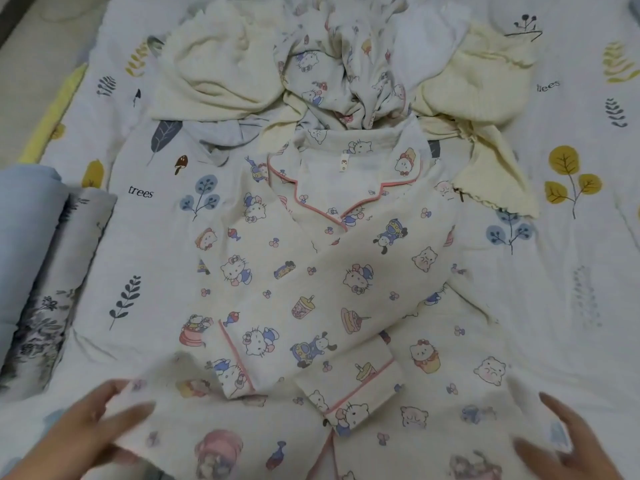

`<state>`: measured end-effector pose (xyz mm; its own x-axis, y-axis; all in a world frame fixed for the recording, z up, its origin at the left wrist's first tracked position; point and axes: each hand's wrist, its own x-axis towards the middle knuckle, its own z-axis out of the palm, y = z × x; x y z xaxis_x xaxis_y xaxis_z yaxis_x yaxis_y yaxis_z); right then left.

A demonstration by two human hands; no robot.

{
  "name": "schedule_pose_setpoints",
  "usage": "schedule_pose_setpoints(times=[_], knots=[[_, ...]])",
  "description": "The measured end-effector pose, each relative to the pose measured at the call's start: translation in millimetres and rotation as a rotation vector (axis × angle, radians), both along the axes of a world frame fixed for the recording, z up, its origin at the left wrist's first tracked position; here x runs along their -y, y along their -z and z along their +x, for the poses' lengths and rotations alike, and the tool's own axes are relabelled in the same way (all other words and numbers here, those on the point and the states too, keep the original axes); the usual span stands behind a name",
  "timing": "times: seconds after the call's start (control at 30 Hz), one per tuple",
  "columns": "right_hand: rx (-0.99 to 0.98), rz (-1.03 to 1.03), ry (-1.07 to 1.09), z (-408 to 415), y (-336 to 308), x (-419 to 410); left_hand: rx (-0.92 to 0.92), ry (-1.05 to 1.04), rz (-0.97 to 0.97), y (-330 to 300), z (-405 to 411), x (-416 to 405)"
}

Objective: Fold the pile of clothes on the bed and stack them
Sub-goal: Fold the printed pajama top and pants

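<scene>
Your left hand (93, 420) pinches the near left corner of the pajama shirt (311, 289), thumb on top of the cloth and fingers under its hem. Your right hand (568, 441) lies with straight, spread fingers at the shirt's near right edge, gripping nothing. The shirt lies flat on the bed (138, 237), collar away from you, both sleeves folded across its front, their pink-trimmed cuffs just beyond your hands. The bed sheet is white, printed with leaves and the word "trees". Past the collar sits the pile of clothes (346, 64): cream pieces on either side, a cartoon-print piece between them. A rolled blue blanket (31, 254) lies at the left edge.
</scene>
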<state>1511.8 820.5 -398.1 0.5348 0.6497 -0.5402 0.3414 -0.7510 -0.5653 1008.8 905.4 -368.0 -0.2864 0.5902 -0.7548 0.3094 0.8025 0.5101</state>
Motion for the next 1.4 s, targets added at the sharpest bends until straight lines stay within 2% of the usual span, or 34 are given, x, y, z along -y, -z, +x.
schedule_pose_setpoints(times=[0.07, 0.13, 0.23, 0.4, 0.5, 0.57, 0.63, 0.7, 0.83, 0.87, 1.0, 1.1, 1.2, 1.27, 1.33, 1.4], knots=[[-0.079, 0.033, 0.003, -0.5, -21.6, -34.6, 0.09, -0.035, 0.053, -9.8, 2.0, -24.3], [-0.275, 0.096, 0.084, 0.3, -41.9, -55.3, 0.161, -0.077, 0.152, -15.2, 5.9, -60.3], [-0.411, 0.158, 0.15, 10.0, -63.1, -113.8, 0.327, -0.105, 0.256, -26.7, 23.1, -118.6], [-0.493, 0.361, 0.249, 26.1, -70.6, -207.5, 0.433, -0.173, 0.39, -36.2, 52.4, -217.0], [-0.594, 0.396, 0.432, 30.9, -57.9, -258.2, 0.443, -0.227, 0.447, -29.8, 64.6, -263.0], [-0.591, 0.406, 0.466, 28.9, -43.9, -281.6, 0.431, -0.252, 0.46, -17.7, 72.7, -281.7], [-0.545, 0.382, 0.393, 21.2, -29.4, -294.1, 0.354, -0.198, 0.434, 1.9, 80.3, -290.1], [-0.442, 0.305, 0.317, 13.1, -10.4, -294.5, 0.183, -0.089, 0.398, 23.3, 85.2, -289.1], [0.019, 0.114, 0.157, 3.2, 28.0, -273.7, -0.401, 0.156, 0.371, 55.9, 85.7, -269.0], [0.08, 0.088, 0.129, 0.8, 34.4, -266.3, -0.494, 0.171, 0.353, 61.9, 83.3, -263.1], [0.132, 0.037, 0.018, -2.3, 48.2, -258.3, -0.434, 0.136, 0.263, 73.0, 80.2, -254.3], [0.271, 0.142, -0.09, 0.5, 46.5, -269.6, -0.374, 0.107, 0.402, 69.9, 82.9, -266.8], [0.422, 0.412, 0.102, 12.9, 37.8, -283.8, -0.408, -0.043, 0.745, 62.1, 81.4, -286.4], [0.413, 0.567, 0.251, 18.2, 32.3, -293.8, -0.452, -0.109, 0.898, 51.9, 83.2, -299.5], [0.414, 0.579, 0.32, 18.0, 34.0, -303.7, -0.486, -0.14, 0.922, 52.0, 85.1, -310.5], [0.427, 0.479, 0.302, 11.9, 41.7, -311.0, -0.554, -0.088, 0.836, 62.4, 89.5, -317.6]])
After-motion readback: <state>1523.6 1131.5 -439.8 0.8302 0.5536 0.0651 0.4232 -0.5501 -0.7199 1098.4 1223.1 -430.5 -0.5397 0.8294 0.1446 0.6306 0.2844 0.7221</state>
